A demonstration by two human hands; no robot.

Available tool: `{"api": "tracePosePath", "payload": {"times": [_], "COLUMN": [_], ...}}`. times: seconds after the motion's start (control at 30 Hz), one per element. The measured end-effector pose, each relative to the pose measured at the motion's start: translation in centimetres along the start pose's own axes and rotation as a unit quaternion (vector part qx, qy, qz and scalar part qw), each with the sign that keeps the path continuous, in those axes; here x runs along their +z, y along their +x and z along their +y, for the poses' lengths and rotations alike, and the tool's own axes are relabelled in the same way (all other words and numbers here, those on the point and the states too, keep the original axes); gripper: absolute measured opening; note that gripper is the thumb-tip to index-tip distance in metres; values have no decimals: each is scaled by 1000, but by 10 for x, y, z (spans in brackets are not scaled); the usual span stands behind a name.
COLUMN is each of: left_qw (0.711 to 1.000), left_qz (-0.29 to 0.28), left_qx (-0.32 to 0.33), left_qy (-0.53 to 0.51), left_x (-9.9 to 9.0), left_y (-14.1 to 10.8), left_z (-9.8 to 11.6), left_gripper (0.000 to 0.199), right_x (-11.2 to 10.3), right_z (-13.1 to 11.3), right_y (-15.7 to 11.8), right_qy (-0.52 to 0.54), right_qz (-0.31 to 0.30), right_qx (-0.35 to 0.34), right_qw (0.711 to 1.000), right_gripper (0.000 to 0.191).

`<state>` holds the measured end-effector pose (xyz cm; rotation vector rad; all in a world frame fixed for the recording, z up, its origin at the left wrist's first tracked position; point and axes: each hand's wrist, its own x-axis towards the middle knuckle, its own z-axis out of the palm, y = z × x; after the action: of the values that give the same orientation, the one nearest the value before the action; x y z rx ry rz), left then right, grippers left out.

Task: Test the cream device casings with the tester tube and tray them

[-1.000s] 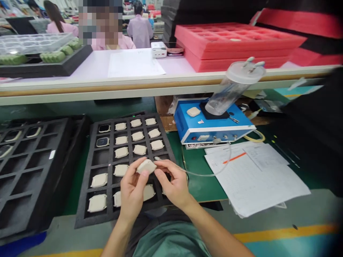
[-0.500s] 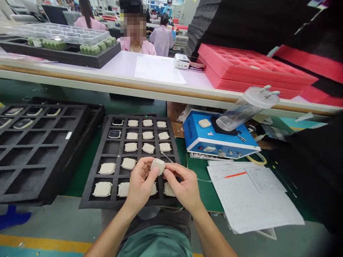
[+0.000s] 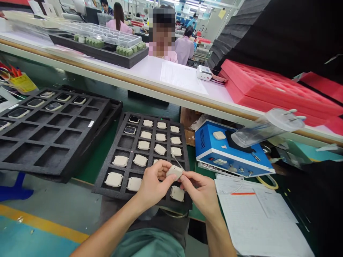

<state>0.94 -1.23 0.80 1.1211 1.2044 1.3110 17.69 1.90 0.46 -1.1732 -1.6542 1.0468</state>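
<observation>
Cream case (image 3: 174,172), square with rounded corners, is tilted between the person's hands in the head view, just above the right-hand part of a black foam tray (image 3: 125,142). The left hand (image 3: 154,182) has a closed grip on it, thumb pressed against the near face, fingers curled behind. The right hand (image 3: 203,190) meets the opposite edge with thumb and fingertips drawn close together; whether its grip pinches the case or something small beside it cannot be told. A thin stem (image 3: 177,162) slants up from behind the case over the tray.

Similar cream pieces sit in most visible compartments, while two dark-screened watches (image 3: 134,119) occupy its far left corner. The tray rests on a green worktop (image 3: 88,171), with another compartmented tray (image 3: 46,134) to the left. Rightward stands a blue box (image 3: 211,144), carrying one more cream piece (image 3: 219,135) and a leaning clear cylinder (image 3: 250,135); papers (image 3: 257,225) lie nearer the person.
</observation>
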Motion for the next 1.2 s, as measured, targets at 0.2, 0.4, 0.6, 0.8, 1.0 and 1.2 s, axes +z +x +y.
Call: {"api": "tracePosePath", "payload": {"times": [0.2,0.4,0.6,0.8,1.0,1.2], "left_qw": [998,976,971,818,821,954], "left_qz": [55,214,222,-12,-58,122], "left_qx": [12,27,-14,-67,-68,-28], "left_qy": [28,-23,89,572,564,272], "left_x": [-4,-80,-151,-160,-166,-147], "left_y": [-11,-21,-12,3,11,2], "left_z": [9,31,44,49,58,48], "left_gripper": [11,34,36,37,28,38], "right_x": [10,36,69,53,39,79], "right_z": [-17,-31,-32,-37,-23,-35], "right_y": [5,46,98,93,53,24], "right_qy": [-22,-92,-199,-261,-126,6], "right_qz": [12,-53,-211,-218,-148,-116], "right_qx": [50,40,57,42,85,33], "right_qw": [998,994,955,940,977,993], "right_gripper": [21,23,22,25,31,25]}}
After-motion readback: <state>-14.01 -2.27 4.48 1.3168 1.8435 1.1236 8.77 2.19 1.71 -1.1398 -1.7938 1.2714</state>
